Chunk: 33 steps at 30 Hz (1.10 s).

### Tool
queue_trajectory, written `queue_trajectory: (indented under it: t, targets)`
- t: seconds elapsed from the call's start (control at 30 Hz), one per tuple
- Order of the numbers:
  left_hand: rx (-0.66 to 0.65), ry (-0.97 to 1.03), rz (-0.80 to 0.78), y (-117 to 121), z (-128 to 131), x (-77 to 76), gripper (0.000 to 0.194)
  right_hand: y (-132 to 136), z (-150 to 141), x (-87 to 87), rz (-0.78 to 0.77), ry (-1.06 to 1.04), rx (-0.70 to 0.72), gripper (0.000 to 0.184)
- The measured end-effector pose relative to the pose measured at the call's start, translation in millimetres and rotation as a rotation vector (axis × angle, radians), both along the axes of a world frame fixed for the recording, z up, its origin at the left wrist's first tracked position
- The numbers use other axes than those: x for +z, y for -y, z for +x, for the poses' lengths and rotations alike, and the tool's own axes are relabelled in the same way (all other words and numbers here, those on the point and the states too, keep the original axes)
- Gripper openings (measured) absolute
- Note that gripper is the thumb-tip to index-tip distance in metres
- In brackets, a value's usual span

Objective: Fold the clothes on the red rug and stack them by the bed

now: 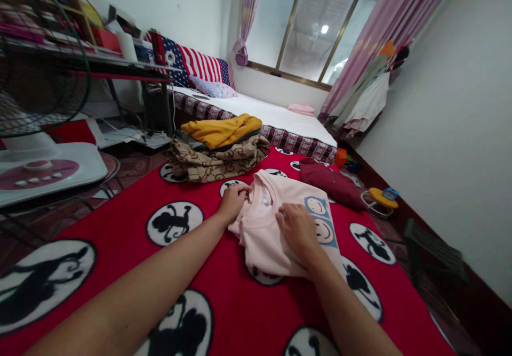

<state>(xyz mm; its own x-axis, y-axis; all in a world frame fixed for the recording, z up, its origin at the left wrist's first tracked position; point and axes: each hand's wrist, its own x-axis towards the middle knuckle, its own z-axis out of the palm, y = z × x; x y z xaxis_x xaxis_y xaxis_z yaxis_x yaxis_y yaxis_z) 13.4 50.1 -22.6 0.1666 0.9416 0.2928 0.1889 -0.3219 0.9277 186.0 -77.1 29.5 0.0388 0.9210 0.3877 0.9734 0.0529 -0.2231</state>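
A pale pink shirt (264, 244) with blue smiley-face squares on its front lies partly folded on a red blanket (236, 308). My left hand (235, 202) is closed at the shirt's edge beside the collar, its fingertips gripping the cloth. On the shirt's front, left of the smiley print, rests my right hand (299, 231), palm down with the fingers lightly bent against the fabric. Its thumb is hard to make out. Just behind the shirt, to the right, lies a dark red folded garment (332, 183).
Beyond my left hand sits a pile of folded clothes, a mustard garment (224, 130) above a brown patterned one (220, 161). A fan (36, 68) and a cluttered desk (120, 63) stand left. A white-topped bed (272, 111) is behind; stools (382, 199) stand right.
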Motion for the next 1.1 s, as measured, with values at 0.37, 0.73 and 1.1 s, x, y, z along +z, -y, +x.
queue_trajectory:
  t: [0.37, 0.73, 1.1]
  targets:
    - [0.006, 0.256, -0.134, 2, 2, 4.3, 0.038, -69, -12, 28.8, -0.364, 0.227, 0.506, 0.065]
    - [0.031, 0.202, -0.079, -3, 5, -6.3, 0.03, -58, 22, 29.6, 0.074, -0.643, 0.255, 0.011]
    - [0.007, 0.474, -0.183, -1, 1, 5.4, 0.041, -84, -36, -22.2, 0.08, -0.305, 0.067, 0.047]
